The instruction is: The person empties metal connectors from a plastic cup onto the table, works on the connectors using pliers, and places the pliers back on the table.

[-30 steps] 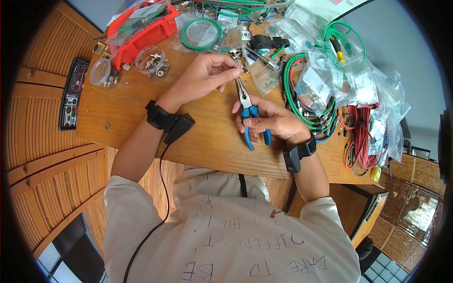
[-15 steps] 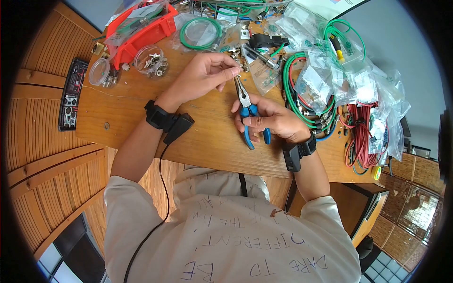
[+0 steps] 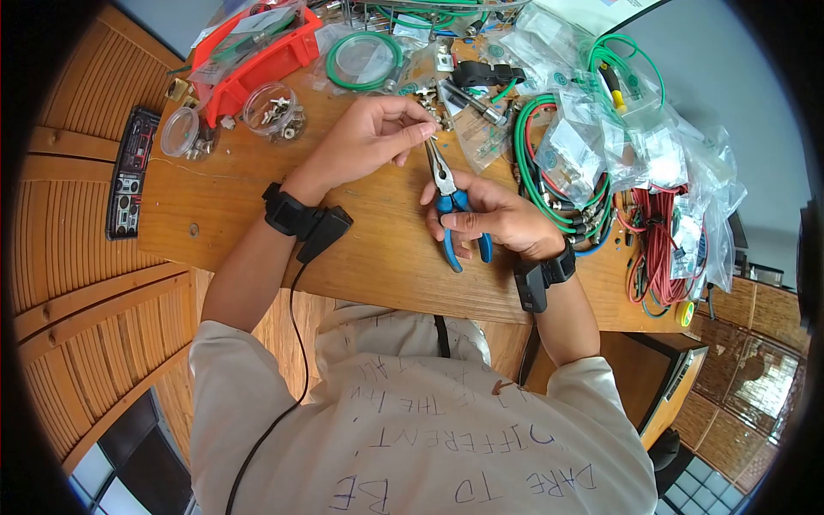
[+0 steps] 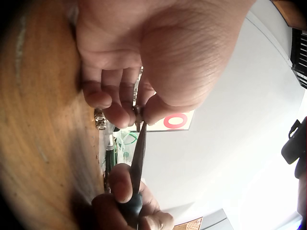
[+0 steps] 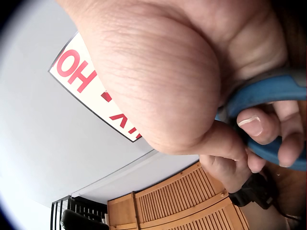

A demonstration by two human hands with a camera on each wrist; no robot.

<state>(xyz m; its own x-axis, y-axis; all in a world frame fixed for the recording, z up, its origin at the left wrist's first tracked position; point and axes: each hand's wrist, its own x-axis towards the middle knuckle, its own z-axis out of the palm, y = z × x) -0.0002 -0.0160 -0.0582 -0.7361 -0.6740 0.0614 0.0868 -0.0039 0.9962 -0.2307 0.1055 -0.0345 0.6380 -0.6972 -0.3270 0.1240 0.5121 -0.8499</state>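
My right hand holds a pair of long-nose pliers with blue handles, thumb on one side and fingers round the other. The pliers point away from me, up towards the left hand. Between its thumb and forefinger the left hand pinches a small metal piece, mostly hidden by the fingertips. In the left wrist view the pliers' tip reaches right to this piece at the thumb. The right wrist view shows the blue handles lying across the palm, with fingertips between them.
Behind the left hand lie loose metal connectors. A red bin and a clear tub of connectors stand at the back left. Coiled green cables, plastic bags and a red cable bundle crowd the right side.
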